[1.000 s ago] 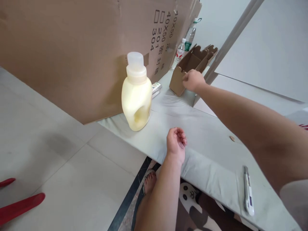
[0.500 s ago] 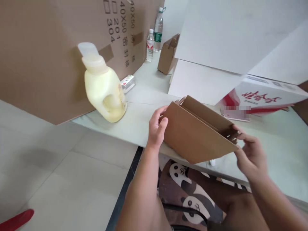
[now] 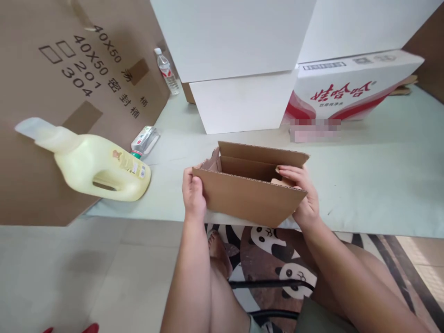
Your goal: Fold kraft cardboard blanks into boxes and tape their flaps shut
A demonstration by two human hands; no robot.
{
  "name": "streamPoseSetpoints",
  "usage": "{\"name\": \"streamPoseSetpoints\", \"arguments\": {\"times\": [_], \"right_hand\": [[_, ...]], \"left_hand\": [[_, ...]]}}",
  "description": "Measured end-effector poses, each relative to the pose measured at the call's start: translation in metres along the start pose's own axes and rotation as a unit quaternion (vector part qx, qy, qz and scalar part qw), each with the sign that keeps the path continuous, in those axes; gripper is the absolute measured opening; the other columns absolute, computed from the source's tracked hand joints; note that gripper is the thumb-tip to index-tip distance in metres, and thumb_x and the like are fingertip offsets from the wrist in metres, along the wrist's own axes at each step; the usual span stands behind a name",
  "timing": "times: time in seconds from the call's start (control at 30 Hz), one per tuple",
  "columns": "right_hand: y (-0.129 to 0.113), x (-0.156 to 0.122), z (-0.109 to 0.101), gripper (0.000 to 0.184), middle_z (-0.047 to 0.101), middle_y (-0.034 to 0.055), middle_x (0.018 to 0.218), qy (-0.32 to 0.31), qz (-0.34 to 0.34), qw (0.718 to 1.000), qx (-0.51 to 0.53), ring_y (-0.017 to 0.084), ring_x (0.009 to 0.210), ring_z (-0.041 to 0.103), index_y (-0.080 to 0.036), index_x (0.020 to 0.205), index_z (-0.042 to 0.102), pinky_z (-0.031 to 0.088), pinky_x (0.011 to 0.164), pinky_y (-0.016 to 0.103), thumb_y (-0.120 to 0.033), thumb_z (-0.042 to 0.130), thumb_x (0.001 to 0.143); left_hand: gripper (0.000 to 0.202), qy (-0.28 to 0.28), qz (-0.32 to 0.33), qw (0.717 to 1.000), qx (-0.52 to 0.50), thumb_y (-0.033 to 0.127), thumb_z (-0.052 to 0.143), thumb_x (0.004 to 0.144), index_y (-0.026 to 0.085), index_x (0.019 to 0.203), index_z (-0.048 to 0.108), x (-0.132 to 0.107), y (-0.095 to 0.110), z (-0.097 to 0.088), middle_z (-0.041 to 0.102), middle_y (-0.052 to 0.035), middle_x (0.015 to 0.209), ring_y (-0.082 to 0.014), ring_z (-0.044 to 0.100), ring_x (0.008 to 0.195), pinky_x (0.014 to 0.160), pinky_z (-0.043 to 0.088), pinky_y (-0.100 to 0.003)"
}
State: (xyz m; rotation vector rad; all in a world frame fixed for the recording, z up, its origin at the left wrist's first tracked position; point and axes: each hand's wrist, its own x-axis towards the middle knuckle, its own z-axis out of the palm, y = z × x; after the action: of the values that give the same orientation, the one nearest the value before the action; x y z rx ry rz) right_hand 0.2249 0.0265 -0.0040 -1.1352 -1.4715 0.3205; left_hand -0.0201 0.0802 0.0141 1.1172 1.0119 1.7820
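Observation:
I hold a small open brown cardboard box point(image 3: 248, 196) at the near edge of the pale grey table point(image 3: 364, 185). My left hand point(image 3: 193, 194) grips its left end, thumb on the front wall. At the right end my right hand point(image 3: 301, 194) grips the box with fingers curled over the top edge into the inside. A pale yellow detergent bottle point(image 3: 100, 164) with a white cap stands to the left, next to a large brown carton point(image 3: 52, 92).
White boards point(image 3: 239, 69) stand behind the box. A red-and-white printed carton point(image 3: 350, 85) lies at the back right. A water bottle point(image 3: 167, 71) stands at the back, and a small packet point(image 3: 144, 140) lies near the yellow bottle. My legs and a panda-patterned mat point(image 3: 274, 259) show below the table.
My right hand took the small box from the back of the table and brought it to the near edge. My left hand has taken its other end. The view swung right.

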Motion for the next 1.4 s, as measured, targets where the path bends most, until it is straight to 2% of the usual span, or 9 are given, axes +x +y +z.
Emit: {"name": "streamPoseSetpoints", "arguments": {"times": [0.2,0.3,0.43,0.6,0.73,1.0,1.17,1.23,1.4], "right_hand": [[-0.022,-0.007,-0.027,0.054,0.042,0.0024,0.159,-0.080,-0.050,0.995,0.013,0.038,0.143,0.045,-0.040,0.125,0.068,0.010,0.126,0.064,-0.071,0.036,0.093],[-0.025,-0.007,-0.043,0.046,0.033,-0.0069,0.164,-0.121,-0.081,0.989,0.018,0.038,0.146,0.041,-0.039,0.099,0.079,-0.003,0.126,0.064,-0.061,0.040,0.097],[-0.017,-0.009,-0.048,0.051,0.044,-0.0106,0.158,-0.137,-0.073,0.986,0.059,0.034,0.142,0.047,-0.037,0.078,0.080,-0.005,0.126,0.066,-0.044,0.036,0.103],[-0.006,-0.009,-0.048,0.034,0.044,-0.0066,0.158,-0.146,-0.038,0.987,0.054,0.034,0.136,0.052,-0.040,0.092,0.080,0.004,0.125,0.064,-0.057,0.051,0.096],[-0.001,-0.009,-0.051,0.059,0.046,0.0052,0.155,-0.142,-0.001,0.989,0.046,0.039,0.142,0.042,-0.038,0.116,0.074,0.019,0.123,0.062,-0.080,0.055,0.080],[-0.004,-0.005,-0.050,0.088,0.036,0.0065,0.161,-0.180,0.026,0.977,0.109,0.037,0.150,0.030,-0.041,0.152,0.037,0.019,0.124,0.060,-0.078,0.064,0.077],[0.000,-0.005,-0.050,0.097,0.032,0.0041,0.164,-0.209,0.031,0.969,0.124,0.036,0.149,0.033,-0.041,0.157,0.030,0.027,0.124,0.056,-0.076,0.067,0.075],[0.003,-0.008,-0.045,0.089,0.038,0.0035,0.160,-0.186,0.035,0.973,0.133,0.033,0.144,0.041,-0.043,0.154,0.032,0.033,0.121,0.053,-0.072,0.067,0.079],[-0.003,-0.015,-0.027,0.080,0.046,0.0058,0.150,-0.030,0.030,0.993,0.114,0.027,0.129,0.057,-0.048,0.150,0.025,0.053,0.104,0.045,-0.060,0.069,0.083]], "left_hand": [[0.058,-0.026,-0.033,0.999,-0.014,0.075,0.058,0.081,0.027,0.108,0.074,-0.005,-0.010,0.018,0.070,-0.0062,0.123,-0.0277,0.059,0.129,0.107,0.048,-0.036],[0.059,-0.052,-0.033,0.998,-0.030,0.076,0.054,0.083,0.026,0.104,0.076,-0.010,-0.014,0.025,0.071,-0.0070,0.123,-0.0293,0.059,0.130,0.107,0.049,-0.038],[0.068,-0.061,-0.037,0.997,-0.007,0.081,0.055,0.077,0.025,0.107,0.077,-0.014,-0.014,0.028,0.072,-0.0085,0.123,-0.0324,0.058,0.132,0.109,0.049,-0.041],[0.079,-0.054,-0.042,0.997,0.029,0.088,0.055,0.069,0.024,0.109,0.077,-0.019,-0.012,0.026,0.072,-0.0104,0.125,-0.0349,0.057,0.132,0.111,0.047,-0.043],[0.075,-0.069,-0.011,0.997,0.011,0.085,0.056,0.071,0.024,0.108,0.078,-0.021,-0.011,0.025,0.068,-0.0088,0.132,-0.0343,0.048,0.141,0.117,0.041,-0.042],[0.073,-0.067,0.156,0.981,0.094,0.084,0.038,0.083,0.029,0.108,0.080,-0.019,-0.012,0.010,0.074,-0.0061,0.120,-0.0319,0.063,0.125,0.112,0.045,-0.050],[0.074,-0.185,0.175,0.953,0.162,0.075,0.025,0.093,0.029,0.097,0.083,-0.016,0.000,0.005,0.079,-0.0062,0.105,-0.0307,0.068,0.116,0.110,0.047,-0.054],[0.071,-0.202,0.168,0.950,0.168,0.071,0.027,0.096,0.029,0.093,0.084,-0.014,0.000,0.004,0.080,-0.0056,0.101,-0.0298,0.069,0.116,0.110,0.047,-0.054],[0.048,-0.125,0.129,0.977,0.114,0.056,0.047,0.098,0.024,0.085,0.081,-0.012,-0.006,0.007,0.080,-0.0057,0.095,-0.0268,0.072,0.111,0.111,0.047,-0.051]]}}
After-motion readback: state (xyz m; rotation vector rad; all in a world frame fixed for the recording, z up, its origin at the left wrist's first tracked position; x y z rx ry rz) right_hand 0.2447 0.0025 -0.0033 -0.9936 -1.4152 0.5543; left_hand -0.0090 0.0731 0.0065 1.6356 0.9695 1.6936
